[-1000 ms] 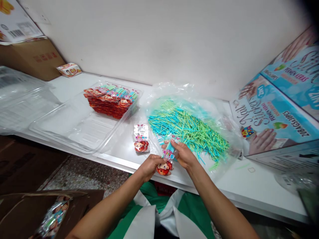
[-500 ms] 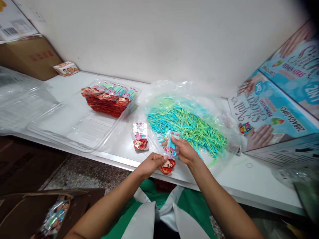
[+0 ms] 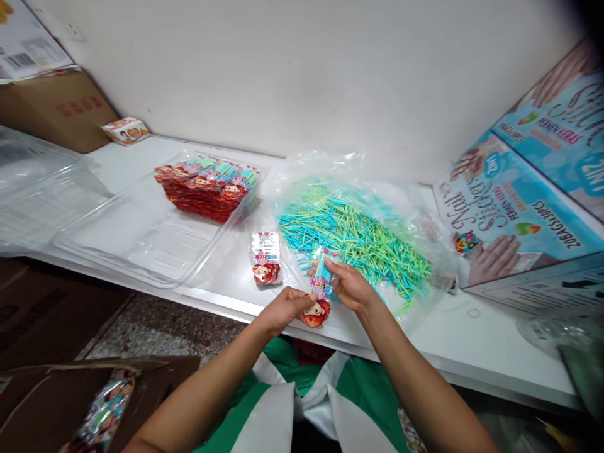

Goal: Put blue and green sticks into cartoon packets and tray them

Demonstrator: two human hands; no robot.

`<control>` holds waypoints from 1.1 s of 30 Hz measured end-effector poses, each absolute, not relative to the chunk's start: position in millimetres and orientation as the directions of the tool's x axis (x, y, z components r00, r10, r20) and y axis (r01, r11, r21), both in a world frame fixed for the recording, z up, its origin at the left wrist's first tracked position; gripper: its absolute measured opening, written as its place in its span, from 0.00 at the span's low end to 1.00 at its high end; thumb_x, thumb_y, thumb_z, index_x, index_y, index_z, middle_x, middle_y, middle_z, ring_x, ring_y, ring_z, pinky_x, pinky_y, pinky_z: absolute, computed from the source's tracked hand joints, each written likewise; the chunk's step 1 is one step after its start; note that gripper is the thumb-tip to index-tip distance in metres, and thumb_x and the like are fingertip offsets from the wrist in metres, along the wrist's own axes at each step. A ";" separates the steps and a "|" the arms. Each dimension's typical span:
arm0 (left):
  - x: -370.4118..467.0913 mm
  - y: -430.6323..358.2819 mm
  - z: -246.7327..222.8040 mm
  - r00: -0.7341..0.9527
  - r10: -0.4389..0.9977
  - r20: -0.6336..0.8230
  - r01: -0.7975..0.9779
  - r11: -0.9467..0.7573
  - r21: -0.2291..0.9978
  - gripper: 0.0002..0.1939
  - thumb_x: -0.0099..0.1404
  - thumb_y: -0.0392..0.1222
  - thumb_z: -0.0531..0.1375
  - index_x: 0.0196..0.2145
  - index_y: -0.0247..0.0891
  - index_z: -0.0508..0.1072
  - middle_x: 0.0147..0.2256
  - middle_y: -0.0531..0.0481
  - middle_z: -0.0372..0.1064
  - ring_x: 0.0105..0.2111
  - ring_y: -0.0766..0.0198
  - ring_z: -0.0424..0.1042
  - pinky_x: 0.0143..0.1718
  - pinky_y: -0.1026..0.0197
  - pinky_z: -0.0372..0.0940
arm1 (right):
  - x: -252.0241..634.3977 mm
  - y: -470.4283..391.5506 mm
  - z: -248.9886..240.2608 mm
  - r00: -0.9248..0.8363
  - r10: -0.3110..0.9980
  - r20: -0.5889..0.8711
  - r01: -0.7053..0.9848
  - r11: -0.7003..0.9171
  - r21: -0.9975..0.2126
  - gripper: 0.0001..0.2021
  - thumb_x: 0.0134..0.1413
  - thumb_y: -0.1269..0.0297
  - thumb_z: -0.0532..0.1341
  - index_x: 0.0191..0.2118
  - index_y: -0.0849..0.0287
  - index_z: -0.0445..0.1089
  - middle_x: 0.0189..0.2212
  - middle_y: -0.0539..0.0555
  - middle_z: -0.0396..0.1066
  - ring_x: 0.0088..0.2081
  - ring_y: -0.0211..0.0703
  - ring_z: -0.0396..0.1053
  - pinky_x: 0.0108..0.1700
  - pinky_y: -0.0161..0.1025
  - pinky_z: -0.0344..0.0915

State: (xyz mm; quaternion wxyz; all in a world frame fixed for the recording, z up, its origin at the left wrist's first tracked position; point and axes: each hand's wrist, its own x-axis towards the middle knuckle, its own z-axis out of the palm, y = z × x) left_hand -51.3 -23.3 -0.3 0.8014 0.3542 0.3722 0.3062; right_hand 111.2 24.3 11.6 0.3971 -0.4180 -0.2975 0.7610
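Both my hands hold one small plastic packet (image 3: 315, 313), printed with a red-haired cartoon head, over the table's front edge. My left hand (image 3: 291, 308) pinches its middle from the left. At its upper part, my right hand (image 3: 350, 284) is closed around the right side, where blue sticks (image 3: 323, 270) show through the clear film. Just left of the hands lies a small pile of matching packets (image 3: 267, 259). Behind my hands, a clear plastic bag (image 3: 325, 165) holds a heap of thin green and blue sticks (image 3: 358, 236).
A clear plastic tray (image 3: 127, 242) on the left holds stacked filled packets (image 3: 202, 195). More clear trays (image 3: 42, 189) and a cardboard box (image 3: 61, 104) stand farther left. Blue printed boxes (image 3: 514, 207) stand at the right. An open carton (image 3: 38, 402) is below left.
The packet and my left hand have shifted very slightly up and left. Both hands keep their hold, and the rest of the table looks the same.
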 end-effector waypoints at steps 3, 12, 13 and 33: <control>-54.1 -22.0 0.6 0.588 0.722 -0.364 -0.235 0.584 0.777 0.20 0.54 0.50 0.61 0.31 0.26 0.76 0.27 0.40 0.74 0.25 0.60 0.72 0.34 0.58 0.65 | 111.9 24.0 10.3 -0.333 0.854 -0.400 -0.348 -0.505 -0.790 0.11 0.48 0.59 0.62 0.34 0.62 0.73 0.29 0.56 0.76 0.29 0.44 0.73 0.34 0.39 0.68; -52.2 -22.1 8.8 0.577 0.724 -0.378 -0.249 0.596 0.763 0.19 0.52 0.50 0.62 0.29 0.27 0.76 0.27 0.40 0.73 0.25 0.61 0.72 0.31 0.61 0.64 | 111.5 23.6 9.4 -0.339 0.858 -0.387 -0.359 -0.498 -0.790 0.12 0.47 0.58 0.63 0.34 0.62 0.73 0.30 0.56 0.76 0.31 0.46 0.73 0.37 0.42 0.68; -51.9 -22.5 7.7 0.568 0.734 -0.373 -0.249 0.585 0.772 0.19 0.53 0.51 0.62 0.29 0.28 0.76 0.27 0.41 0.73 0.25 0.61 0.72 0.31 0.60 0.65 | 111.5 23.4 9.4 -0.341 0.861 -0.377 -0.367 -0.491 -0.790 0.12 0.47 0.58 0.63 0.34 0.62 0.73 0.30 0.56 0.76 0.32 0.46 0.73 0.37 0.42 0.68; -51.4 -20.3 -7.0 0.504 0.786 -0.359 -0.279 0.542 0.793 0.20 0.52 0.52 0.62 0.26 0.27 0.75 0.24 0.44 0.72 0.22 0.66 0.68 0.27 0.65 0.60 | 104.5 18.8 17.3 -0.241 0.929 -0.282 -0.310 -0.349 -0.884 0.16 0.43 0.54 0.65 0.34 0.60 0.74 0.30 0.55 0.75 0.35 0.45 0.72 0.41 0.43 0.65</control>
